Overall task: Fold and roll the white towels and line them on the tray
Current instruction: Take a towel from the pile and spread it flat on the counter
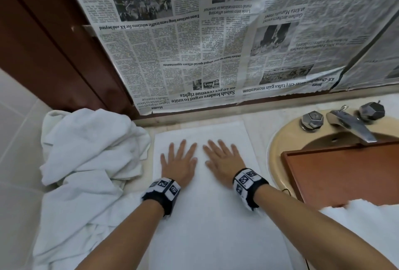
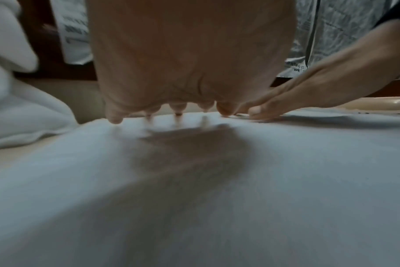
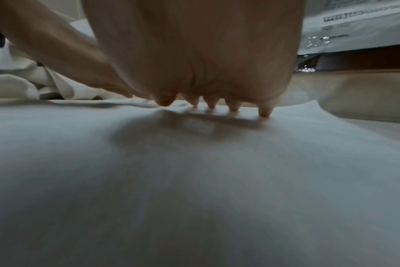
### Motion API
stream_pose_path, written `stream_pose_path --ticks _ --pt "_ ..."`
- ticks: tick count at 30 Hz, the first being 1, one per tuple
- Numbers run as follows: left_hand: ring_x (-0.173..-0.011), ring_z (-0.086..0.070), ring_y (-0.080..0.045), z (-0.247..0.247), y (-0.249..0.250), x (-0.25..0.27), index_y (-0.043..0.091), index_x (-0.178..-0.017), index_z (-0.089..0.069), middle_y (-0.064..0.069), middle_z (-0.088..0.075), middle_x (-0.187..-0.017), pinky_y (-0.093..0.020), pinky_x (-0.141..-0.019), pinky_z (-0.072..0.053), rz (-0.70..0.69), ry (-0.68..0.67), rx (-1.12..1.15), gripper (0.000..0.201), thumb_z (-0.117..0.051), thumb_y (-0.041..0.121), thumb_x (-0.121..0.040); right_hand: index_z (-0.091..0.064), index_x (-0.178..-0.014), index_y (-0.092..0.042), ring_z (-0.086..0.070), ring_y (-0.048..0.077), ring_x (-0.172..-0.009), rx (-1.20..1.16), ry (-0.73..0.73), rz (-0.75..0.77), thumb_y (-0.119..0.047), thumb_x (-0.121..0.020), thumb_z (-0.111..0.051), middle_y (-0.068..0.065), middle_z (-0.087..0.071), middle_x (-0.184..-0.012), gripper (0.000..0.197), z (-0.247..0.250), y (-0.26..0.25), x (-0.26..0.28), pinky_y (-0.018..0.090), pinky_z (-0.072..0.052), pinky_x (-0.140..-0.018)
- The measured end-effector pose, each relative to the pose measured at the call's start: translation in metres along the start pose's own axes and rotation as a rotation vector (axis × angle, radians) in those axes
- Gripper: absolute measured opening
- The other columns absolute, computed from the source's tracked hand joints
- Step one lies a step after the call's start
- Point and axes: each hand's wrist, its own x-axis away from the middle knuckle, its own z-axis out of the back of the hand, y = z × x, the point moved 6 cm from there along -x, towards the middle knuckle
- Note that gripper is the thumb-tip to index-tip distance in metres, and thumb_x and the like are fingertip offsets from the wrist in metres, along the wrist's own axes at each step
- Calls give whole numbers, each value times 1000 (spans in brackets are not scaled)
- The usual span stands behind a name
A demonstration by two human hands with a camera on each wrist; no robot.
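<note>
A white towel (image 1: 216, 215) lies flat as a long folded strip on the counter, running from the wall toward me. Both palms press on its far half, fingers straight and spread: my left hand (image 1: 180, 158) on the left, my right hand (image 1: 222, 159) beside it, thumbs almost meeting. The left wrist view shows my left hand (image 2: 171, 112) with fingertips on the towel (image 2: 217, 198); the right wrist view shows my right hand (image 3: 212, 106) likewise on the towel (image 3: 194, 180). A brown wooden tray (image 1: 345, 174) rests over the sink at the right.
A crumpled heap of white towels (image 1: 86, 161) lies left of the flat one. At the right is a beige sink (image 1: 278, 140) with a chrome tap (image 1: 352, 125). Newspaper (image 1: 216, 43) covers the wall behind. More white cloth (image 1: 362, 222) overlaps the tray's near edge.
</note>
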Motion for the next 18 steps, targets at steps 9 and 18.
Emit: stream_pose_path --ticks 9,18 --pt "-153 8 -24 7 -53 -30 41 -157 1 5 13 -166 -51 -122 -1 208 10 26 58 -18 52 -103 10 -156 -24 11 21 -151 -87 25 -367 -50 -103 -13 -7 20 -162 64 31 95 -8 52 0 -121" --pt "-129 -46 -32 34 49 -54 16 -140 -49 -8 -50 -141 -43 -104 -40 -128 140 242 50 -44 40 -96 -60 -92 5 -61 42 -87 -275 352 -502 -6 -83 -69 26 -60 -94 17 15 72 78 42 -50 -74"
